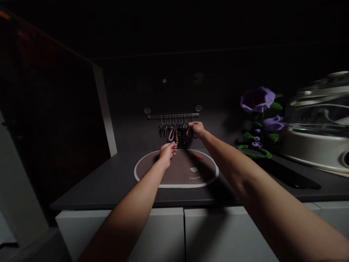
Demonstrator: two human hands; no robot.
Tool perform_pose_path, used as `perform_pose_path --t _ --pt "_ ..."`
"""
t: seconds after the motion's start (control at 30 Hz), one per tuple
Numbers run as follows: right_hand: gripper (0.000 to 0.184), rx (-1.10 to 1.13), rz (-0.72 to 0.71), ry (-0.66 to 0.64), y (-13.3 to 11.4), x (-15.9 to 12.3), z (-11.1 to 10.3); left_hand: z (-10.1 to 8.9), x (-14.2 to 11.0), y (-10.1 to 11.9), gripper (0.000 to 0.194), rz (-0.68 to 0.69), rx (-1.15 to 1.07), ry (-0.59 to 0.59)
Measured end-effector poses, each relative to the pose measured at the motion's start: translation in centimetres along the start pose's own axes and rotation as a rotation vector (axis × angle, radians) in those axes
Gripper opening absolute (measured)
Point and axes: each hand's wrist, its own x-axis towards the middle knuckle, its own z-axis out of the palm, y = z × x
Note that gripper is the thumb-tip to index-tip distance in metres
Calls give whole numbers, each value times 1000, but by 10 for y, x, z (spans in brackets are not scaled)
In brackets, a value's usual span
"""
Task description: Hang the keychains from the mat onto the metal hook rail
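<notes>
Several bunches of keys [164,130] hang from hooks on a clear rail [174,116] on the dark wall. Among them are a pink loop strap [171,135] and a brownish patterned key fob [176,137]. My left hand [167,152] is closed in a pinch just below that fob; what its fingers hold, if anything, is too small to make out. At the rail's right end, my right hand [197,128] pinches the top of a key bunch with a red tag [188,132]. A black loop hangs beneath its fingers.
An oval brown mat [149,169] with a white rim lies on the dark counter [109,185], and a red object [197,156] rests on it. To the right stand purple artificial flowers [259,100], a flat black object [291,174] and a white appliance with a clear cover [313,140].
</notes>
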Motion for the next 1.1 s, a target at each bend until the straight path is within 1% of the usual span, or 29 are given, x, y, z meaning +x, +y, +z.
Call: perform_pose_path --t 0.13,0.33,0.43,0.57,0.67,0.77,0.93,1.0,1.1 --pt "11 -86 -47 -3 3 2 -1 0 1 -2 11 -3 21 -41" --pt "9 -286 -125 -20 0 -3 -4 0 1 -4 8 -2 50 -82" --pt "17 -356 -140 7 -1 -6 -7 1 0 -5 7 0 71 -104" --pt "29 -368 -148 32 -1 -19 -14 1 -3 -7 7 33 116 -132" --pt "27 -303 -112 7 1 -36 -21 1 -4 -7 7 63 150 -161" --pt "20 -263 -70 -40 11 -57 -31 2 -5 -8 8 90 203 -193" --pt "10 -336 -1 -166 40 -85 -50 2 -6 -13 7 133 324 -224" --pt "6 -433 -19 -198 50 -90 -56 2 -6 -15 7 148 357 -234" --pt "7 -670 -117 -240 56 -94 -60 1 -8 -18 6 149 390 -251"
